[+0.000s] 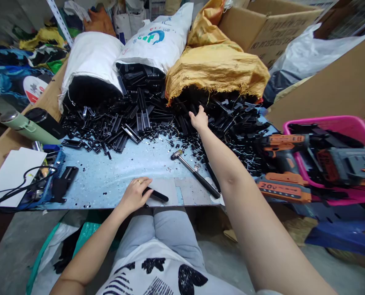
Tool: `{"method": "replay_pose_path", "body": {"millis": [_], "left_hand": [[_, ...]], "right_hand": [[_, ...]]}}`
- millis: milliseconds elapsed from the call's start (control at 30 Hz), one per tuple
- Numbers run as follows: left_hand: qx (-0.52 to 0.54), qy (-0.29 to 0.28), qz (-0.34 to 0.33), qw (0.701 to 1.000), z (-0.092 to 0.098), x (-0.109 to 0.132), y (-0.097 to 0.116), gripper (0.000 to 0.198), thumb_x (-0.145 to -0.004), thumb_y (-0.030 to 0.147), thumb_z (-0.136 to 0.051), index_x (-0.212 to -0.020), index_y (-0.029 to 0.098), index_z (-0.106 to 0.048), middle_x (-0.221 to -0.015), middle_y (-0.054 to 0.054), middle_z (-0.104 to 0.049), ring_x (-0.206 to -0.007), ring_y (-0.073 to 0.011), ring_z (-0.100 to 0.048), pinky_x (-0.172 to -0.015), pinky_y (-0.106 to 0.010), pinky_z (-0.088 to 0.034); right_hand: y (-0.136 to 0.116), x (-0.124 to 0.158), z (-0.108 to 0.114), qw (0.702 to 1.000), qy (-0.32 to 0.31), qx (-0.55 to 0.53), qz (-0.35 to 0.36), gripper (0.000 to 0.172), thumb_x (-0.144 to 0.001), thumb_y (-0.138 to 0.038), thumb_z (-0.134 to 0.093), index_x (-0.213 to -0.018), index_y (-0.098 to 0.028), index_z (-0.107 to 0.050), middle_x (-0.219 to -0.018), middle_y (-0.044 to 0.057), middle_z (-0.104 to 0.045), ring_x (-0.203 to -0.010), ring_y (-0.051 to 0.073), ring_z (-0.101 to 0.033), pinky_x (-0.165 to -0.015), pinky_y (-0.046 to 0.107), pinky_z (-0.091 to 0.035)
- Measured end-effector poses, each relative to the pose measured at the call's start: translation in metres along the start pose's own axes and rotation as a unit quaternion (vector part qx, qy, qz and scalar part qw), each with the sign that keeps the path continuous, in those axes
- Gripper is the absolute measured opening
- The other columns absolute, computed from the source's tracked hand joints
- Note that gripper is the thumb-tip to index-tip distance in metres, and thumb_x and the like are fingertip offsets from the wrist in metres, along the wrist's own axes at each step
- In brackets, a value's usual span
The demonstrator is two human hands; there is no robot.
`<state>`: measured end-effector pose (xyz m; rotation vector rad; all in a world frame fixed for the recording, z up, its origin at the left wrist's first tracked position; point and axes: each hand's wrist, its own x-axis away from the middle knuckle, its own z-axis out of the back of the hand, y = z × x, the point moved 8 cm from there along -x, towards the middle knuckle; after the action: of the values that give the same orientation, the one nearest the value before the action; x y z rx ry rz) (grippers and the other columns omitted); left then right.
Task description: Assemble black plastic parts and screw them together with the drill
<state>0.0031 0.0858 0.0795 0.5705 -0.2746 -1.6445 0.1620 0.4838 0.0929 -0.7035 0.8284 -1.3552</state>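
Left of the black-handled metal hammer (196, 174), the left hand (137, 192), elbow bent, closes around a smooth, round-ended black bar (159, 196). Beyond the hammer, the right hand (200, 119) stretches to slim black parts (227, 110) at a frayed yellow woven sack's (216, 67) mouth; I cannot tell whether it grips any. Right of the hammer, a pink plastic basket (323, 119) holds an orange-and-grey power tool (351, 162).

A hammer (197, 174), cordless drill (282, 142) and heaped black parts (143, 111) on a workbench (108, 174) show a workshop.
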Motion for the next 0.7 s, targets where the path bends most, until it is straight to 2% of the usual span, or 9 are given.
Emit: {"method": "replay_pose_path", "body": {"millis": [67, 133, 267, 333, 400, 467, 567, 633, 700], "left_hand": [[-0.016, -0.067, -0.029, 0.997, -0.010, -0.001, 0.005, 0.037, -0.087, 0.031, -0.053, -0.122, 0.021, -0.054, -0.119, -0.011, -0.059, -0.116, -0.0266, -0.051, -0.099, -0.047, -0.039], [-0.032, -0.116, -0.050, 0.991, -0.021, 0.001, 0.009, 0.035, -0.087, 0.027, -0.053, -0.122, 0.023, -0.054, -0.117, -0.010, -0.061, -0.117, -0.0262, -0.050, -0.103, -0.050, -0.032], [-0.047, -0.128, -0.048, 0.989, -0.032, 0.005, 0.006, 0.032, -0.088, 0.014, -0.049, -0.117, 0.023, -0.058, -0.095, -0.008, -0.066, -0.097, -0.0212, -0.059, -0.100, -0.048, -0.035], [-0.041, -0.095, -0.022, 0.994, -0.029, 0.005, 0.002, 0.029, -0.087, 0.015, -0.049, -0.114, 0.021, -0.059, -0.093, -0.009, -0.065, -0.096, -0.0226, -0.060, -0.096, -0.046, -0.039], [0.007, -0.037, 0.024, 0.999, -0.021, 0.004, -0.001, 0.029, -0.087, 0.021, -0.052, -0.115, 0.020, -0.059, -0.101, -0.011, -0.064, -0.103, -0.0251, -0.058, -0.094, -0.046, -0.042], [0.121, 0.023, 0.093, 0.988, -0.015, 0.002, -0.002, 0.035, -0.088, 0.030, -0.051, -0.121, 0.020, -0.054, -0.108, -0.012, -0.063, -0.104, -0.0245, -0.058, -0.091, -0.044, -0.045], [0.338, 0.063, 0.192, 0.919, -0.022, -0.001, 0.004, 0.045, -0.090, 0.039, -0.047, -0.129, 0.017, -0.044, -0.108, -0.011, -0.062, -0.087, -0.0179, -0.064, -0.079, -0.035, -0.052], [0.423, 0.085, 0.233, 0.871, -0.026, -0.002, 0.010, 0.047, -0.088, 0.044, -0.049, -0.126, 0.016, -0.046, -0.105, -0.010, -0.062, -0.078, -0.0148, -0.064, -0.071, -0.030, -0.052], [0.463, 0.112, 0.252, 0.842, -0.024, 0.000, 0.014, 0.048, -0.087, 0.049, -0.047, -0.120, 0.014, -0.048, -0.098, -0.009, -0.063, -0.075, -0.0143, -0.063, -0.068, -0.028, -0.052]], "right_hand": [[-0.001, -0.010, -0.003, 0.998, -0.024, -0.052, -0.010, 0.037, -0.081, -0.025, -0.059, -0.104, 0.003, -0.053, -0.119, 0.022, -0.054, -0.110, 0.013, -0.048, -0.105, 0.038, -0.022], [-0.002, -0.010, -0.002, 0.991, -0.050, -0.119, -0.023, 0.025, -0.084, -0.025, -0.053, -0.086, 0.000, -0.056, -0.103, 0.017, -0.063, -0.099, 0.011, -0.054, -0.101, 0.036, -0.029], [-0.005, 0.029, 0.005, 0.960, -0.136, -0.236, -0.060, 0.029, -0.092, -0.023, -0.037, -0.071, -0.010, -0.052, -0.073, 0.005, -0.063, -0.078, 0.012, -0.063, -0.082, 0.034, -0.046], [-0.007, 0.075, 0.009, 0.943, -0.175, -0.274, -0.070, 0.021, -0.091, -0.022, -0.042, -0.073, -0.015, -0.051, -0.072, 0.005, -0.065, -0.080, 0.015, -0.066, -0.079, 0.035, -0.050], [-0.010, 0.135, 0.008, 0.930, -0.196, -0.304, -0.071, 0.011, -0.086, -0.026, -0.051, -0.081, -0.017, -0.052, -0.084, 0.007, -0.068, -0.088, 0.017, -0.066, -0.083, 0.036, -0.051], [-0.013, 0.204, -0.003, 0.918, -0.214, -0.328, -0.071, 0.018, -0.083, -0.036, -0.056, -0.083, -0.018, -0.052, -0.093, 0.009, -0.069, -0.095, 0.020, -0.065, -0.086, 0.039, -0.052], [-0.016, 0.295, -0.033, 0.848, -0.234, -0.459, -0.124, 0.030, -0.085, -0.051, -0.051, -0.091, -0.022, -0.051, -0.116, 0.008, -0.064, -0.113, 0.021, -0.057, -0.094, 0.041, -0.048], [-0.021, 0.331, -0.046, 0.832, -0.230, -0.485, -0.139, 0.036, -0.084, -0.055, -0.051, -0.102, -0.023, -0.050, -0.126, 0.008, -0.058, -0.120, 0.021, -0.051, -0.093, 0.040, -0.048], [-0.023, 0.349, -0.053, 0.830, -0.229, -0.482, -0.164, 0.044, -0.082, -0.058, -0.052, -0.109, -0.024, -0.049, -0.132, 0.008, -0.053, -0.118, 0.023, -0.052, -0.085, 0.039, -0.052]]}}
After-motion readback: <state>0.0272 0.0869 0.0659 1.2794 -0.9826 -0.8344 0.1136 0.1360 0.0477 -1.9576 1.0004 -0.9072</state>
